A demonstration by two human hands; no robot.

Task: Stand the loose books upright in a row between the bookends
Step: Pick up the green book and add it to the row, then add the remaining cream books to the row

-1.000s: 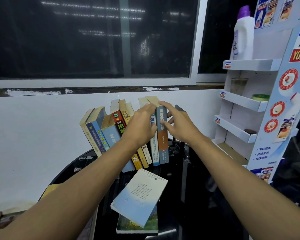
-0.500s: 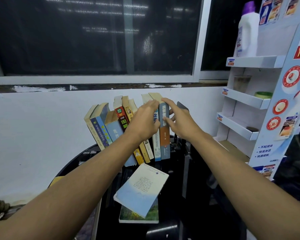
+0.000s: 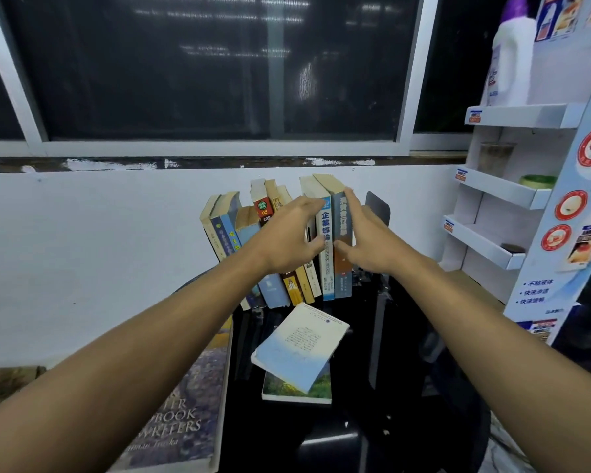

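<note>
Black and glossy, the bench [image 3: 372,438] carries everything here and stands against a white wall [image 3: 82,250] under a dark window [image 3: 185,70]. At the right edge a white display rack [image 3: 512,192] rises in tiers, with a white bottle [image 3: 510,59] on its top shelf. A large lavender-covered book [image 3: 185,411] lies flat at the bench's left edge, partly under the left forearm. The row of books [image 3: 270,247] stands at the back of the bench near the wall; the left volumes lean towards the left, while the two at the right end are close to upright. A dark bookend [image 3: 377,206] rises just beside the right end of the row, behind the right hand; the other bookend cannot be made out. In front of the row two loose books are stacked: a pale blue-and-white book [image 3: 301,346] lies tilted on top of a green-covered book [image 3: 297,390] that lies flat. The left hand [image 3: 287,237] reaches into the middle of the row, its fingers [image 3: 316,204] curled over the spines and its thumb against the white-and-blue spine [image 3: 326,264]. The right hand [image 3: 369,237] lies flat against the outer face of the last grey-blue book [image 3: 342,281], fingers straight and together, thumb pressing the spine. Together the hands pinch these two end books between them.
</note>
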